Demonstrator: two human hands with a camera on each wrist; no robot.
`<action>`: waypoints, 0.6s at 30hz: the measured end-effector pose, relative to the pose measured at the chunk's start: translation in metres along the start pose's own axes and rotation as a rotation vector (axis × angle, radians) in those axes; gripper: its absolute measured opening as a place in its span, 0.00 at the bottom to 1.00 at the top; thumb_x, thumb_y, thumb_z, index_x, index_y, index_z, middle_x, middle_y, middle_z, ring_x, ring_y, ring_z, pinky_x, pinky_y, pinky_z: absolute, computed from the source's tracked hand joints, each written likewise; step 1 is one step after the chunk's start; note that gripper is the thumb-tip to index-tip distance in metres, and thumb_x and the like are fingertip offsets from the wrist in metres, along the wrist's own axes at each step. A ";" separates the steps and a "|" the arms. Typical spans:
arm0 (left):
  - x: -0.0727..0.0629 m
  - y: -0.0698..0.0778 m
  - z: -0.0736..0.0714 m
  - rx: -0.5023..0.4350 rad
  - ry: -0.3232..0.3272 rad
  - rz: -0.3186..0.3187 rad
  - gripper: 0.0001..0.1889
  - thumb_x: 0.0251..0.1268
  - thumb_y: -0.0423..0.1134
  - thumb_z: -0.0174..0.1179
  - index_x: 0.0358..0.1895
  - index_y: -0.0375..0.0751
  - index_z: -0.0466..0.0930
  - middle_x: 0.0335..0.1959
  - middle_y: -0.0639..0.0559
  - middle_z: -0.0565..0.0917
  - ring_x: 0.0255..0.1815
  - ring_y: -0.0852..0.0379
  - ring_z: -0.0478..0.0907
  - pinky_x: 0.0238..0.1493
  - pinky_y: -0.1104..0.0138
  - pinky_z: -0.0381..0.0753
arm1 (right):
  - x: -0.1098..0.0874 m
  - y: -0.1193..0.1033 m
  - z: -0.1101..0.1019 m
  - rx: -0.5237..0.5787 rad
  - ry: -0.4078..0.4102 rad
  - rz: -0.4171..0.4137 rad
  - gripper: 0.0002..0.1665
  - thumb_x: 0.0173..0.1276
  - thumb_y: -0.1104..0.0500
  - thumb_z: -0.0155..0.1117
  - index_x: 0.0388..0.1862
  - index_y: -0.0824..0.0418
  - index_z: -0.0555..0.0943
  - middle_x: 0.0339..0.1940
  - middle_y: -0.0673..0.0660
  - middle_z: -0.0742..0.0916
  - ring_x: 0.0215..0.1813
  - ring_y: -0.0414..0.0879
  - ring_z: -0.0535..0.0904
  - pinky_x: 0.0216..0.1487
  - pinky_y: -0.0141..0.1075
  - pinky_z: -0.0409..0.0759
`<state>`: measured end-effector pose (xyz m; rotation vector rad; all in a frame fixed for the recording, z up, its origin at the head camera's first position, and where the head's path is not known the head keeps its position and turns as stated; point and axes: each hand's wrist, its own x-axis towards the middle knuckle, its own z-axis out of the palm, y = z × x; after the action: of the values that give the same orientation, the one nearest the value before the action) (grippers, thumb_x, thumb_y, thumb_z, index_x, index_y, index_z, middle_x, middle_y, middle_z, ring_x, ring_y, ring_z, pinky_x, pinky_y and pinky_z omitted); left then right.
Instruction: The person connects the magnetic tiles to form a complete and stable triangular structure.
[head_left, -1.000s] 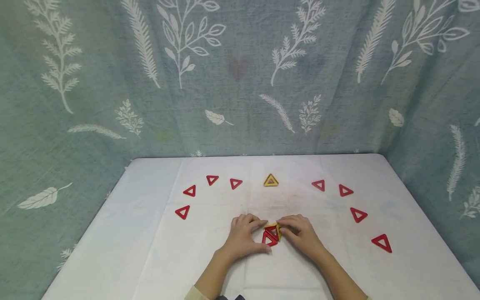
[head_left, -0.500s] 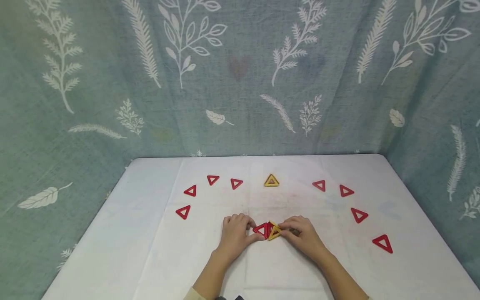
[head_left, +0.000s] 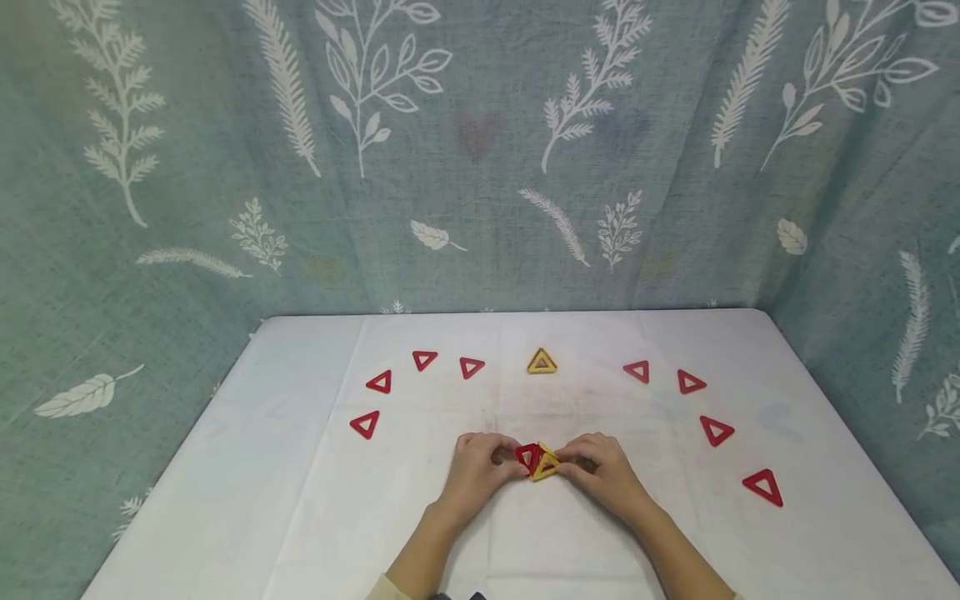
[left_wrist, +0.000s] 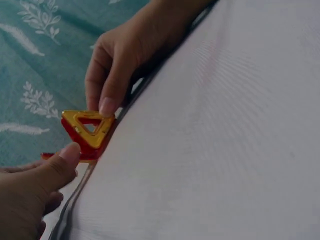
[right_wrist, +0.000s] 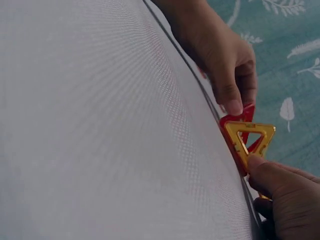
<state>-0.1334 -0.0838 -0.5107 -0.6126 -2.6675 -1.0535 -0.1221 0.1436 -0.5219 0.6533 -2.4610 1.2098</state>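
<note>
Balancing both closed pinches, left hand on red, right hand on yellow, should help square the cluster of red and yellow triangular plastic frames between them at the white cloth-covered table.

Head view high, facing forward-down, wrist views close, tilted, all sharing the hands

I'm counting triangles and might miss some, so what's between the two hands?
Between the left hand and the right hand, the head view shows red triangles and at least one yellow triangle, bunched together, pinched from both sides.
</note>
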 end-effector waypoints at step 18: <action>-0.003 -0.001 0.006 0.124 0.140 0.400 0.14 0.45 0.46 0.71 0.38 0.49 0.87 0.34 0.61 0.87 0.33 0.66 0.78 0.50 0.61 0.69 | -0.002 0.001 0.004 -0.018 0.067 -0.072 0.12 0.45 0.59 0.77 0.32 0.53 0.87 0.29 0.42 0.87 0.33 0.35 0.77 0.40 0.33 0.68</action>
<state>-0.1315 -0.0809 -0.5165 -0.9565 -2.3328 -0.7809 -0.1210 0.1412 -0.5257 0.6790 -2.3703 1.1626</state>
